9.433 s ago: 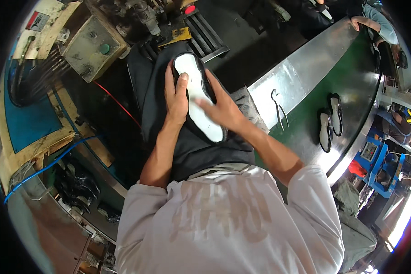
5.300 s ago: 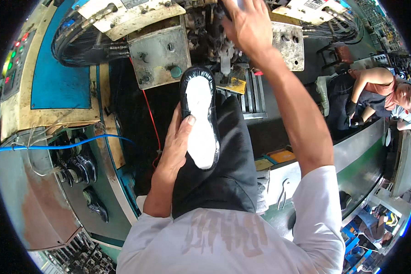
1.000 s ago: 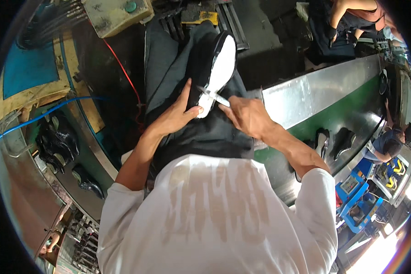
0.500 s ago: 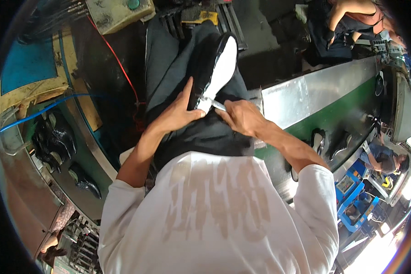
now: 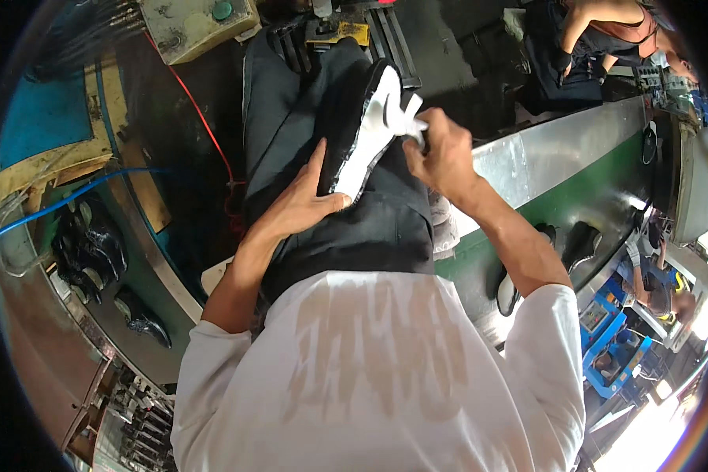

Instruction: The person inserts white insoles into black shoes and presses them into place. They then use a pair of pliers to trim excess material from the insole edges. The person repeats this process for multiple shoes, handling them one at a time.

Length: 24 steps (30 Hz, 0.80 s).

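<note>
Across my lap, over dark trousers, lies a black shoe (image 5: 339,145), toe pointing away and white underside (image 5: 363,156) facing up. My left hand (image 5: 297,206) is closed on its heel end, thumb pressing the near edge of the underside and fingers along the left side. Beside the right edge of the forepart, my right hand (image 5: 447,153) is pinched on a curled white strip (image 5: 403,120). That strip overlaps the underside; whether it is still attached there I cannot tell. Any tool inside the right fist is hidden.
At the right runs a green conveyor belt (image 5: 539,197) with a metal edge (image 5: 519,161) and several shoes. Black shoes (image 5: 94,240) sit on a bench at the left, near a blue hose (image 5: 79,200). A stained box (image 5: 200,27) stands ahead; another person (image 5: 598,39) is at far right.
My right hand has moved from the heel end forward and right to the forepart. A curled white strip now shows at its fingers. The left hand still holds the heel.
</note>
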Motion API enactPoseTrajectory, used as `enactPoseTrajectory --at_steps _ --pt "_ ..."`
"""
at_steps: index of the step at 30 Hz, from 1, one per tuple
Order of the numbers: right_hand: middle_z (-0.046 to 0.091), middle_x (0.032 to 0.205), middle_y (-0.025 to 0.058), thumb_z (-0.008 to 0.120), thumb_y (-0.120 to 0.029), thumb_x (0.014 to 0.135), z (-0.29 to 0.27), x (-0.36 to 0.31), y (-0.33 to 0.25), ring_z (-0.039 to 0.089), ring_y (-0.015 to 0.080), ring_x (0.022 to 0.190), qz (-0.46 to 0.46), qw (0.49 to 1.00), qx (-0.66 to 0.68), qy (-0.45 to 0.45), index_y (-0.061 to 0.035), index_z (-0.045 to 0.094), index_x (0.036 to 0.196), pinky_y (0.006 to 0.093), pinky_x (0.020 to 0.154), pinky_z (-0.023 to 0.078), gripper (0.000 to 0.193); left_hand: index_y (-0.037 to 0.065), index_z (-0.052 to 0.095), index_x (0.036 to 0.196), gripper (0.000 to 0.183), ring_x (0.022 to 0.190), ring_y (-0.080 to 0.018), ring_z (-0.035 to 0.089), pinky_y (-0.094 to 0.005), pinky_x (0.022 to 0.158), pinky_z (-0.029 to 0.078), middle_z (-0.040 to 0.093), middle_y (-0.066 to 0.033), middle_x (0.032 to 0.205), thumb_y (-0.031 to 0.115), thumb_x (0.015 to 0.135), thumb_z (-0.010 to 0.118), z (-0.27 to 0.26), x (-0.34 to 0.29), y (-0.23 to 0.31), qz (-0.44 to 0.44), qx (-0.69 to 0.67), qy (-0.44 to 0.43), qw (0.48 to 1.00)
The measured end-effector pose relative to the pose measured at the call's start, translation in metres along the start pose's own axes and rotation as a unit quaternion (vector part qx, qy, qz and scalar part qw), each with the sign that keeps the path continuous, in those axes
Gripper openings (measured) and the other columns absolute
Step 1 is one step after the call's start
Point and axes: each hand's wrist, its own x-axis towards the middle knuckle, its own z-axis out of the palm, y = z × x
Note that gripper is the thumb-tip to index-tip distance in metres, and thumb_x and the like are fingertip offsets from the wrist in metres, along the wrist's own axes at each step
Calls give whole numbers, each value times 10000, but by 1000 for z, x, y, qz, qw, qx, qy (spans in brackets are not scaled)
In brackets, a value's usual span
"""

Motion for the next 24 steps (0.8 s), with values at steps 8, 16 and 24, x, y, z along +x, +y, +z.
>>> enactPoseTrajectory --at_steps 8,16,24 --pt "705 848 171 806 -149 839 5 -3 -6 737 399 756 22 992 84 90 -20 530 1063 503 675 599 378 -35 100 1725 1071 1651 -339 229 -404 1329 229 189 -289 1778 173 947 807 0 -4 -11 6 -43 -11 999" --pt "702 837 199 807 -135 837 2 -20 -32 727 430 758 108 982 157 10 -17 521 998 532 712 591 349 -54 105 1718 1082 1644 -316 243 -397 1322 249 201 -286 1774 188 942 819 -14 1 11 -25 -39 -29 999" --pt "709 869 151 840 -84 789 -1 -35 -38 710 381 715 41 995 88 8 -41 551 1033 508 675 597 380 -49 155 1717 1083 1629 -375 292 -386 1326 220 281 -327 1736 195 901 822 -13 -3 4 -12 -35 -7 999"
